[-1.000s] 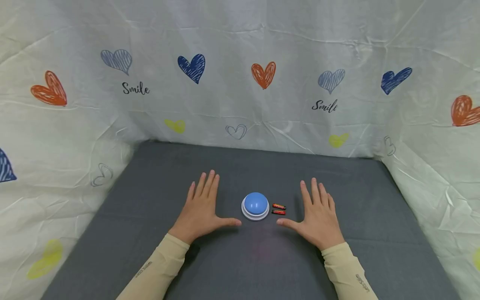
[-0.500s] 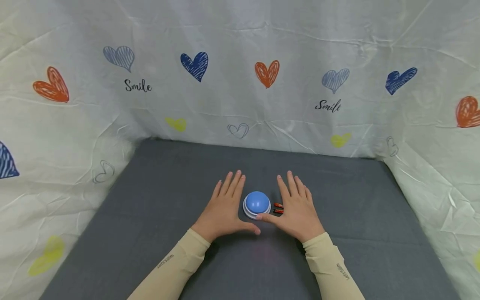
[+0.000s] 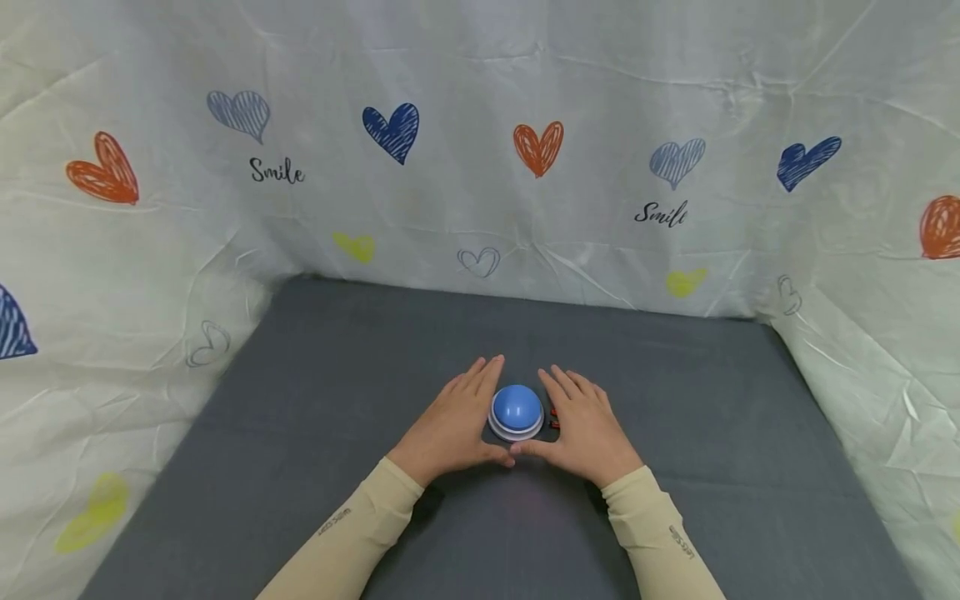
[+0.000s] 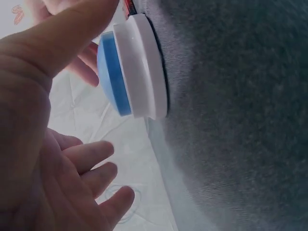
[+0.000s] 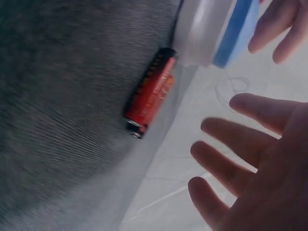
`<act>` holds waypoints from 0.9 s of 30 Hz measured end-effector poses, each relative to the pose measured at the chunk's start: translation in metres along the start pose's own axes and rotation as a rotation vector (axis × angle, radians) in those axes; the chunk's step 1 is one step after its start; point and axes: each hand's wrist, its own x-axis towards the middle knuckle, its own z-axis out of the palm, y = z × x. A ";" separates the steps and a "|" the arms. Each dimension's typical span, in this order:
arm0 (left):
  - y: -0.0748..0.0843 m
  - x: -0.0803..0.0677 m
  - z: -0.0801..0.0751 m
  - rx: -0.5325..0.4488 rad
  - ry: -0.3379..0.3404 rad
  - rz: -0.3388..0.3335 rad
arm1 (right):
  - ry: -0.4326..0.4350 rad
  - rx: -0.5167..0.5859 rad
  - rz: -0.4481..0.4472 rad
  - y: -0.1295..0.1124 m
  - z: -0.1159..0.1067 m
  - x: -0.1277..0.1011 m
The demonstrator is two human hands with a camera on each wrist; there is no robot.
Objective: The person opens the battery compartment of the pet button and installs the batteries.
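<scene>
Grey cloth (image 3: 712, 417) is bearing a blue-topped button (image 3: 517, 408); left hand (image 3: 452, 423) and right hand (image 3: 585, 432) are flanking it, thumbs and fingers apart, seemingly two batteries (image 5: 151, 89) lying alongside.

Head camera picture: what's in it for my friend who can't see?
A blue dome button with a white base sits on a gray table between a person's left grip and right grip, both bare hands. Red batteries, partly hidden, lie between button and right grip. Behind hangs a white sheet printed with hearts.
</scene>
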 end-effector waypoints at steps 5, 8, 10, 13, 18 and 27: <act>-0.002 0.001 0.002 -0.008 0.000 0.004 | -0.015 0.028 0.008 0.003 0.005 0.002; -0.004 0.001 0.003 -0.009 -0.004 0.006 | -0.008 0.025 0.001 0.006 0.009 0.004; -0.004 0.001 0.004 -0.010 -0.009 0.004 | -0.002 0.017 -0.012 0.007 0.011 0.004; -0.005 0.002 0.007 -0.014 -0.010 0.001 | 0.015 0.007 -0.040 0.007 0.013 0.005; -0.005 0.003 0.011 -0.014 -0.005 -0.008 | 0.011 0.005 -0.042 0.007 0.015 0.007; -0.007 0.003 0.016 -0.025 0.008 -0.001 | -0.001 -0.010 -0.041 0.006 0.020 0.009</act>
